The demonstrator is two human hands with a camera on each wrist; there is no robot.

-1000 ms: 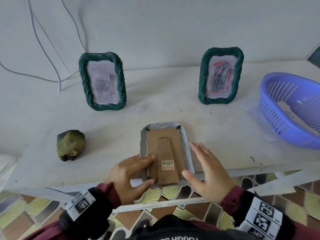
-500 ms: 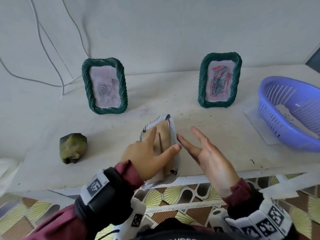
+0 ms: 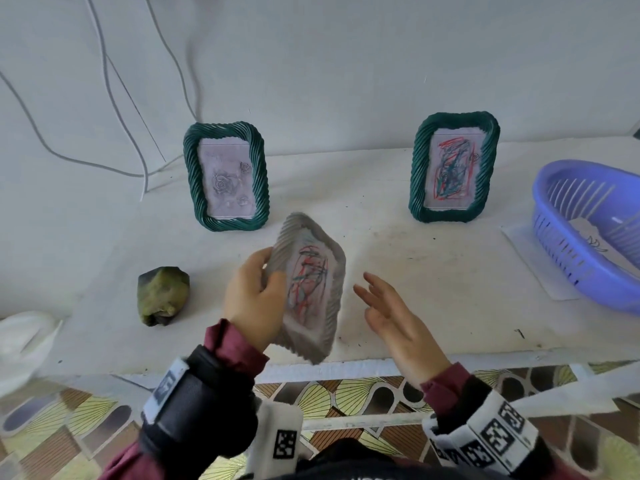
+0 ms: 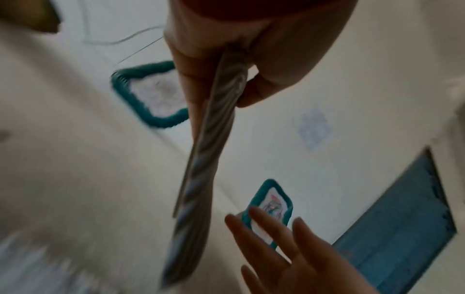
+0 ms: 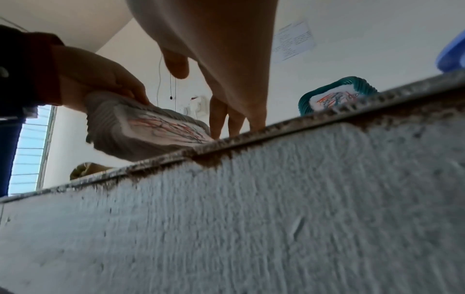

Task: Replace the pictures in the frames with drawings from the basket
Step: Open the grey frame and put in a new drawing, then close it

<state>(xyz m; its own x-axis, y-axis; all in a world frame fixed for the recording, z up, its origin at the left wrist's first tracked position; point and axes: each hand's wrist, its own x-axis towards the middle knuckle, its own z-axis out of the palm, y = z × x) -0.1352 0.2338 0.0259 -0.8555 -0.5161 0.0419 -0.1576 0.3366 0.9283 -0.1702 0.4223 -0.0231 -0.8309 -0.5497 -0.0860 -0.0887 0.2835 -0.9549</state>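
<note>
Left hand [image 3: 254, 299] around one grey frame [image 3: 311, 289]

White wall [image 3: 346, 64], white counter [image 3: 433, 271], patterned floor tiles [image 3: 69, 427].

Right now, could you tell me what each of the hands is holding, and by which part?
The left hand grips the grey frame by its left long edge. The right hand is open beside it, holding nothing.
</note>
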